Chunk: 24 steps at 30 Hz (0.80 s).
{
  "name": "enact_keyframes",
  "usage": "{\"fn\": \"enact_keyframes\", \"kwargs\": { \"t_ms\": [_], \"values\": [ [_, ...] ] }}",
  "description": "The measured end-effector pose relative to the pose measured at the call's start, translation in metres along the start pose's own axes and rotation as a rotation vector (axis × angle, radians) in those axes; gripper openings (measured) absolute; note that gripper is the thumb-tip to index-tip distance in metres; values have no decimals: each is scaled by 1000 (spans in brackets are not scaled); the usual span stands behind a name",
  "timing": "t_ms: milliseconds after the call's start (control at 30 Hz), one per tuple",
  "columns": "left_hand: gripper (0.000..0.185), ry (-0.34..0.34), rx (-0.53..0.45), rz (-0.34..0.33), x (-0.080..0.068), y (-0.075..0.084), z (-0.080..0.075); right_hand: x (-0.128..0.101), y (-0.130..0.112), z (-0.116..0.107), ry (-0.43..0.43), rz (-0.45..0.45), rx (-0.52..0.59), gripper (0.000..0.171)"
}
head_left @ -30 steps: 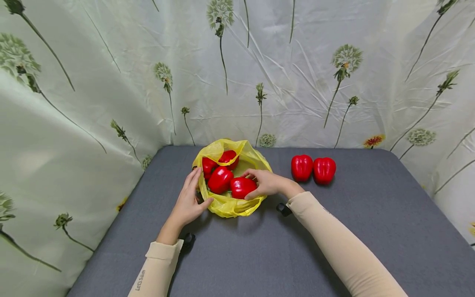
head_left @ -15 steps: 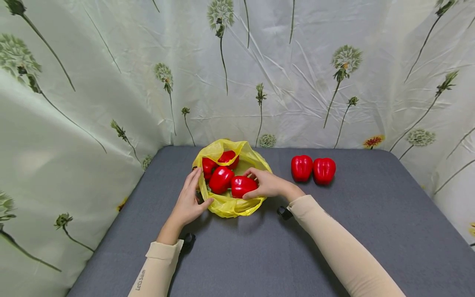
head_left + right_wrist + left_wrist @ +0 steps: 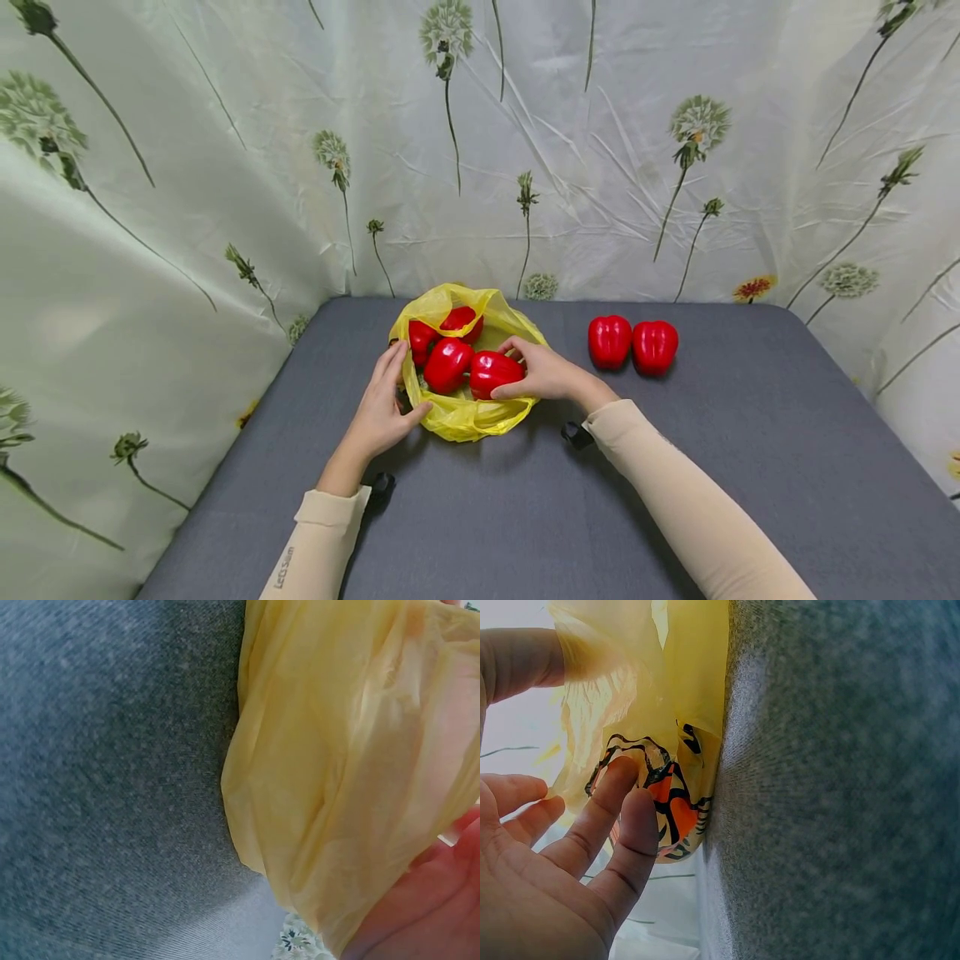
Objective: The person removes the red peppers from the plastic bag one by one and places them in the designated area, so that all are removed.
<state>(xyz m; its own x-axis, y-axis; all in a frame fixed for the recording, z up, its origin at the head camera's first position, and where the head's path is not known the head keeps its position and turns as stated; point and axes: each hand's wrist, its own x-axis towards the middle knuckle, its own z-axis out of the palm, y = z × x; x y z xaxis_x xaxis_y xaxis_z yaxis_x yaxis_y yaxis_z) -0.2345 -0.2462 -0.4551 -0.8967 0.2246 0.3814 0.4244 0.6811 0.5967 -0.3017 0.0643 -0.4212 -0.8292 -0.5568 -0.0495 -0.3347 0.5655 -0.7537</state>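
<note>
Resting on a grey cloth-covered table [image 3: 675, 467], an open yellow plastic bag [image 3: 457, 417] held four red bell peppers as a person worked at it with both hands. At the bag's nine o'clock, the left hand [image 3: 382, 408] lay against the plastic with fingers nearly straight and the thumb pressed to the near edge; the wrist view showed the fingertips [image 3: 619, 780] touching a printed patch of the bag. Inside, one pepper [image 3: 447, 364] lay at the centre, with two more behind it at twelve o'clock. The right hand [image 3: 543, 373], at three o'clock, curled its fingers and thumb round the nearest pepper [image 3: 493, 372] within the bag. Well apart, further toward three o'clock, two loose peppers [image 3: 632, 343] sat touching on the table.
</note>
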Motion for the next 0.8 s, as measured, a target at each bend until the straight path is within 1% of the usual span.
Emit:
{"fn": "enact_keyframes", "kwargs": {
  "t_ms": [200,800],
  "values": [
    [103,-8,-8,-10,1,2,-1,-3,0,-1,46,19,-11,67],
    [103,-21,-17,-8,-1,2,-1,-8,-1,1,110,54,26,69]
  ]
}}
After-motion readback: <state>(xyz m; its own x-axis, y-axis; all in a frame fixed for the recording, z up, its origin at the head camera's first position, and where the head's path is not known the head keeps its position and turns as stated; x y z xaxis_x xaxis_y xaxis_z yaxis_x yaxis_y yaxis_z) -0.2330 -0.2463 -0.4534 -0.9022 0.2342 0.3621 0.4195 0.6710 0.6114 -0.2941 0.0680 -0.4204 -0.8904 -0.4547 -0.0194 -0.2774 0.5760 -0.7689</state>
